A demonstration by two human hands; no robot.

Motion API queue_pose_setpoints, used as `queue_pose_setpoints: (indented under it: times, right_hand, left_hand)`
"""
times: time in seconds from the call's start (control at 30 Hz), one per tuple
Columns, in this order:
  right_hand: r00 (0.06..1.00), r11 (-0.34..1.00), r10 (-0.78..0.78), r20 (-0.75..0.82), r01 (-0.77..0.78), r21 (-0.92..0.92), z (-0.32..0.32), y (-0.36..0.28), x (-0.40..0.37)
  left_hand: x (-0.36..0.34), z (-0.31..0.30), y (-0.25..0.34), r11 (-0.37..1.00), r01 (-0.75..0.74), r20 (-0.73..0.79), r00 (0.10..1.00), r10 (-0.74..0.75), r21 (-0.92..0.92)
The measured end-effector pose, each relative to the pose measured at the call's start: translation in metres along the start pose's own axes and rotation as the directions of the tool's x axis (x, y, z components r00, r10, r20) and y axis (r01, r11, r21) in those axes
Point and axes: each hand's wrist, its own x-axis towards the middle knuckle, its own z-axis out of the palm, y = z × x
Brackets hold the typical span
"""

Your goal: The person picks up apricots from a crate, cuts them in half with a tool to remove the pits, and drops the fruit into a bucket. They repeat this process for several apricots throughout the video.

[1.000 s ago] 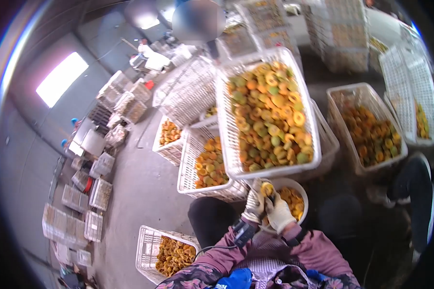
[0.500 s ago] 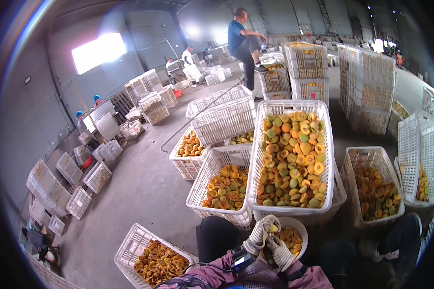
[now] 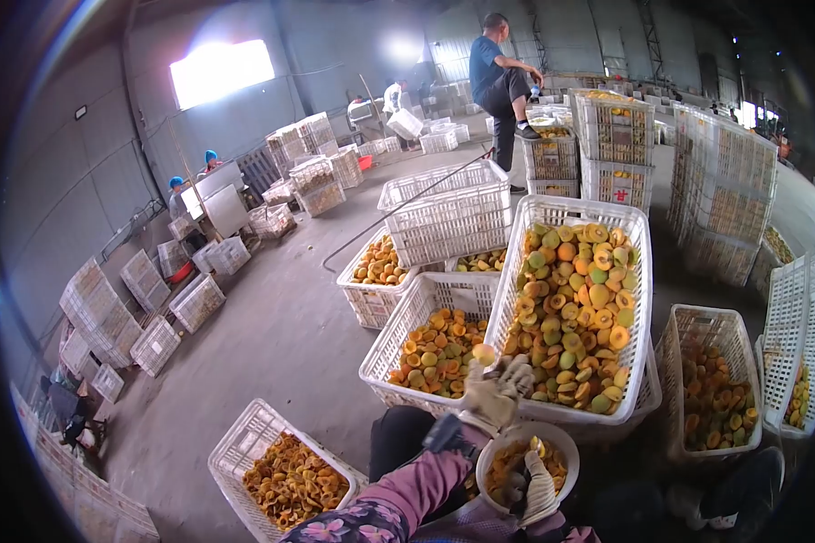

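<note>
My left hand (image 3: pixel 496 395), in a pale, stained glove, is raised at the near edge of the heaped fruit crate (image 3: pixel 578 317), fingers apart. A pale orange fruit piece (image 3: pixel 484 354) shows just above its fingertips, apparently free of them. My right hand (image 3: pixel 539 489), gloved too, is over the round white bowl (image 3: pixel 568 442) of orange pieces. Its fingers are closed round a yellow fruit piece (image 3: pixel 538 446), partly hidden by the glove. Left of the heaped crate is a crate of fruit halves (image 3: pixel 436 353). Another crate (image 3: pixel 292 480) at the lower left holds flattened orange pieces.
Behind the crates, a person (image 3: pixel 498 81) in dark clothes has one foot on a stack. Tall crate stacks (image 3: pixel 723 195) stand at the right, beyond another fruit crate (image 3: pixel 715 385). More crates (image 3: pixel 100 308) and several workers are along the left wall.
My hands have parted. The left has risen to the heaped crate's edge; the right has stayed low over the bowl. The view has shifted, moving the background right and slightly down.
</note>
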Motion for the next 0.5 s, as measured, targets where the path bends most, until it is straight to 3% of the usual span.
queue_pose_setpoints:
  times: [0.07, 0.1, 0.13, 0.17, 0.2, 0.23, 0.27, 0.33, 0.37, 0.43, 0.47, 0.5]
  right_hand:
    - [0.998, 1.000, 0.011, -0.068, -0.010, 0.020, -0.017, 0.003, 0.019]
    - [0.994, 1.000, -0.006, -0.108, 0.006, 0.005, -0.020, 0.002, 0.022]
    - [0.989, 1.000, -0.027, -0.145, 0.026, -0.011, -0.023, 0.001, 0.026]
    - [0.998, 0.999, -0.007, -0.056, 0.010, 0.049, -0.031, -0.001, 0.032]
    - [0.998, 0.999, -0.012, -0.054, 0.014, 0.042, -0.025, -0.003, 0.032]
    - [0.989, 0.999, -0.042, -0.139, 0.043, 0.003, -0.016, -0.005, 0.030]
    - [0.972, 0.997, -0.076, -0.223, 0.069, -0.039, -0.013, -0.008, 0.028]
    - [0.981, 0.998, -0.063, -0.186, 0.060, -0.023, -0.019, -0.008, 0.031]
    - [0.982, 0.997, -0.073, -0.175, 0.067, -0.041, -0.018, -0.007, 0.031]
    - [0.984, 0.994, -0.091, -0.155, 0.081, -0.068, -0.017, -0.008, 0.032]
    - [0.984, 0.994, -0.092, -0.152, 0.082, -0.072, -0.019, -0.007, 0.032]
    - [0.984, 0.994, -0.089, -0.152, 0.078, -0.074, -0.021, -0.006, 0.031]
  left_hand:
    - [0.037, -0.011, 0.000, 0.950, 0.121, -0.074, 0.992, -0.104, 0.287]
    - [0.056, -0.015, -0.008, 0.714, 0.333, -0.399, 0.913, -0.082, 0.616]
    - [0.074, -0.033, -0.014, 0.714, 0.331, -0.396, 0.915, -0.081, 0.617]
    - [0.093, -0.065, -0.018, -0.102, 0.413, -0.422, 0.901, -0.099, 0.905]
    - [0.100, -0.085, -0.023, -0.840, 0.181, -0.449, 0.890, -0.081, 0.511]
    - [0.089, -0.091, -0.026, -0.788, 0.340, -0.516, 0.856, 0.033, 0.514]
    - [0.112, -0.157, -0.019, -0.872, 0.013, -0.588, 0.743, -0.319, 0.490]
    - [0.119, -0.153, -0.017, -0.877, -0.136, -0.651, 0.620, -0.438, 0.461]
    - [0.117, -0.146, -0.016, -0.877, -0.135, -0.651, 0.620, -0.438, 0.461]
    - [0.106, -0.109, -0.014, -0.903, 0.064, -0.681, 0.679, -0.273, 0.426]
    - [0.093, -0.072, -0.014, -0.891, 0.148, -0.631, 0.755, -0.179, 0.429]
    - [0.102, -0.114, -0.013, -0.905, 0.063, -0.688, 0.672, -0.273, 0.420]
